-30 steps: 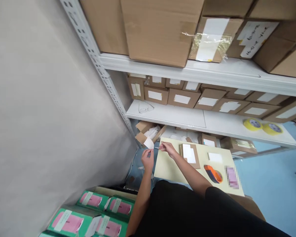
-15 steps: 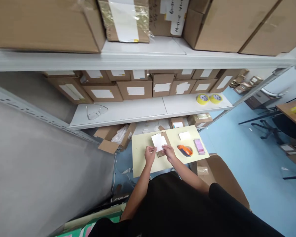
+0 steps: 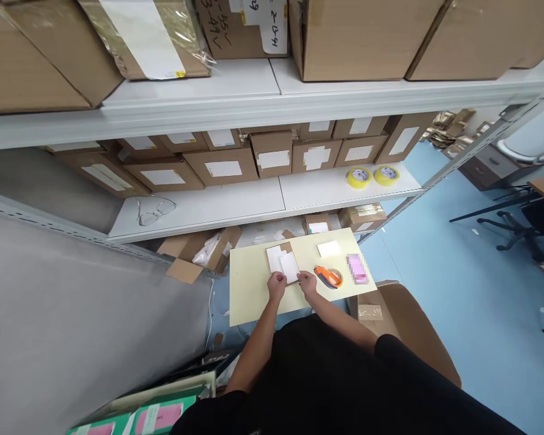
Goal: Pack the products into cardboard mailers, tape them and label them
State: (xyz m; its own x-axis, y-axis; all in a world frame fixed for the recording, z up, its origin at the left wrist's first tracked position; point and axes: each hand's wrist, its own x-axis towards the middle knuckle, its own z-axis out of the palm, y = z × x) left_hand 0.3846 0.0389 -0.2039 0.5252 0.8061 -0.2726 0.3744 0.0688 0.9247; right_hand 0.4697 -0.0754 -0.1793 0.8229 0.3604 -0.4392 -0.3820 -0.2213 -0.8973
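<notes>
My left hand (image 3: 277, 285) pinches the near left corner of a small white paper (image 3: 290, 267). At the near right corner of the same paper, my right hand (image 3: 307, 283) has its fingers closed on the edge. The paper lies over a flat brown cardboard piece (image 3: 287, 247), which also bears another white sheet (image 3: 273, 258) on its left side. Whether the held paper is stuck down or only resting there, I cannot tell. Just right of my right hand is an orange tape dispenser (image 3: 329, 277) with a roll of tape.
The pale yellow tabletop (image 3: 247, 296) also holds a white stack of paper (image 3: 329, 248) and a blurred pink item (image 3: 357, 269). Behind it, a shelf (image 3: 236, 202) carries cardboard boxes, glasses (image 3: 156, 211) and two yellow tape rolls (image 3: 359, 177). An open carton (image 3: 408, 320) stands at the right.
The held white paper has come down and nearer onto the cardboard, uncovering the other white sheet at its left. Both hands remain at its near edge. The camera view has shifted.
</notes>
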